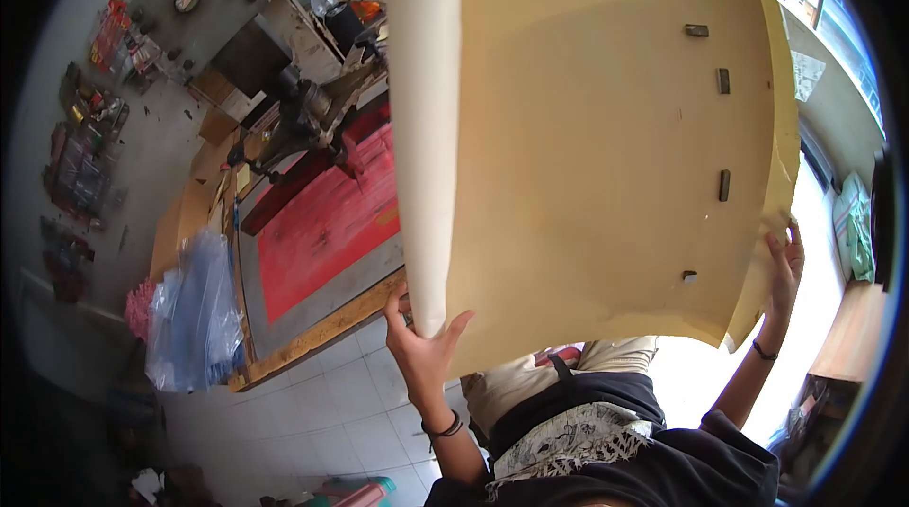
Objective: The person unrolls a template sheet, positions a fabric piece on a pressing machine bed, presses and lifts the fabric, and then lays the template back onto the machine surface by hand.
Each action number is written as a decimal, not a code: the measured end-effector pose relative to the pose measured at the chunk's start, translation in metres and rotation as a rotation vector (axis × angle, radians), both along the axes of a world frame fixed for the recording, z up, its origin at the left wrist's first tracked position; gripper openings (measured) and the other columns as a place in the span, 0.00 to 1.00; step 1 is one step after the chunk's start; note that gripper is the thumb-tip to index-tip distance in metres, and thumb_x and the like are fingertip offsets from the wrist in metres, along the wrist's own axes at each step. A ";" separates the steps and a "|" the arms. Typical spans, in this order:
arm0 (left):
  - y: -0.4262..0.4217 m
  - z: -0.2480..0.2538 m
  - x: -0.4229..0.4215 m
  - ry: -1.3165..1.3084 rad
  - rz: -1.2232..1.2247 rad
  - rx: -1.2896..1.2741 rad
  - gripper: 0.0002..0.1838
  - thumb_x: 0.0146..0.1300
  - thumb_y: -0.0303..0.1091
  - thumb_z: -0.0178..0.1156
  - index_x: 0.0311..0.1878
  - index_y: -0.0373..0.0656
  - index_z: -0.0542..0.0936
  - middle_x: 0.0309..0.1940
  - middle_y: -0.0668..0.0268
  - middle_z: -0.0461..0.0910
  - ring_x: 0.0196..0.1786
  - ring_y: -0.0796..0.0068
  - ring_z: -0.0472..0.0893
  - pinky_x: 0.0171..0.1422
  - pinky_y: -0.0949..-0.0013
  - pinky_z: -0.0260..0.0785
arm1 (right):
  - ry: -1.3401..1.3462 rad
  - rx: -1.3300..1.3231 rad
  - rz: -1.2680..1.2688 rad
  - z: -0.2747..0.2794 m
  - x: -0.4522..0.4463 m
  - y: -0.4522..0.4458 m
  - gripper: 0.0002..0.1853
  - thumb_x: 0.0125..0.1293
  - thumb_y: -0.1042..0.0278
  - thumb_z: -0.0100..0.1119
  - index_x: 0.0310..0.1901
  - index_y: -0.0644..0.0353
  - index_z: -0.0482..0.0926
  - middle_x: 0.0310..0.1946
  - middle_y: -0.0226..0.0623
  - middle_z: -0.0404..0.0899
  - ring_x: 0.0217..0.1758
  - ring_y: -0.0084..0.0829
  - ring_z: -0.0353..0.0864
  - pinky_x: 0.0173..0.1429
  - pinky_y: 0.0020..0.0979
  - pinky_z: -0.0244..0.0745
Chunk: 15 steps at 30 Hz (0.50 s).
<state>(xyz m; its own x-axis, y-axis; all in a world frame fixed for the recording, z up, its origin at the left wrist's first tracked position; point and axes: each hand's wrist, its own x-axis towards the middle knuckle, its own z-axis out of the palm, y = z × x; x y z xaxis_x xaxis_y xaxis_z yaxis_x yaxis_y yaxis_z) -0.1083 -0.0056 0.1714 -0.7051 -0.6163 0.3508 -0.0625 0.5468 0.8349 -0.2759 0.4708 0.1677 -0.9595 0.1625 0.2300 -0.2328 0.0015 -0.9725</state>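
A large tan sheet (587, 176), which looks like paper or thin card, spreads in front of my body. Along its left side runs a pale roll (428, 128), standing nearly upright in view. My left hand (421, 355) grips the roll's lower end, thumb on the right and fingers on the left. At the sheet's lower right edge, my right hand (784, 266) pinches the margin, its thumb partly hidden. Several small dark rectangular marks or pieces, one of them a dark block (723, 185), show down the right part of the sheet; which they are I cannot tell.
To the left stands a wood-edged table (322, 332) with a red panel (331, 232) and a dark metal clamp-like fixture (308, 100). Clear plastic bags (197, 318) hang at its corner. Behind is a grey machine (189, 5). A wooden surface (847, 332) lies at right.
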 end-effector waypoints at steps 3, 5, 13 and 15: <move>0.003 -0.004 0.000 0.027 0.036 -0.002 0.24 0.62 0.30 0.66 0.59 0.32 0.70 0.47 0.57 0.79 0.41 0.75 0.81 0.41 0.72 0.77 | 0.000 -0.004 0.008 0.004 0.002 0.000 0.22 0.71 0.68 0.60 0.63 0.63 0.69 0.49 0.33 0.81 0.53 0.23 0.78 0.59 0.26 0.75; -0.003 -0.015 0.007 0.079 0.013 0.043 0.24 0.64 0.31 0.65 0.60 0.32 0.71 0.47 0.56 0.80 0.42 0.75 0.81 0.43 0.71 0.76 | 0.018 0.028 -0.004 0.005 0.003 0.000 0.24 0.71 0.67 0.61 0.64 0.64 0.68 0.51 0.34 0.80 0.54 0.24 0.78 0.60 0.28 0.75; -0.030 -0.015 0.031 0.075 -0.026 0.476 0.30 0.77 0.51 0.46 0.54 0.26 0.77 0.48 0.57 0.83 0.51 0.71 0.81 0.56 0.69 0.70 | -0.030 0.024 -0.039 -0.001 0.007 0.012 0.27 0.70 0.63 0.62 0.66 0.64 0.67 0.56 0.40 0.78 0.57 0.29 0.78 0.61 0.32 0.74; -0.034 -0.016 0.032 0.133 -0.043 0.574 0.30 0.78 0.52 0.46 0.56 0.27 0.77 0.50 0.58 0.82 0.53 0.70 0.81 0.59 0.69 0.69 | -0.023 -0.004 -0.045 0.002 0.007 0.007 0.27 0.70 0.63 0.62 0.66 0.63 0.68 0.56 0.41 0.78 0.58 0.30 0.78 0.62 0.32 0.74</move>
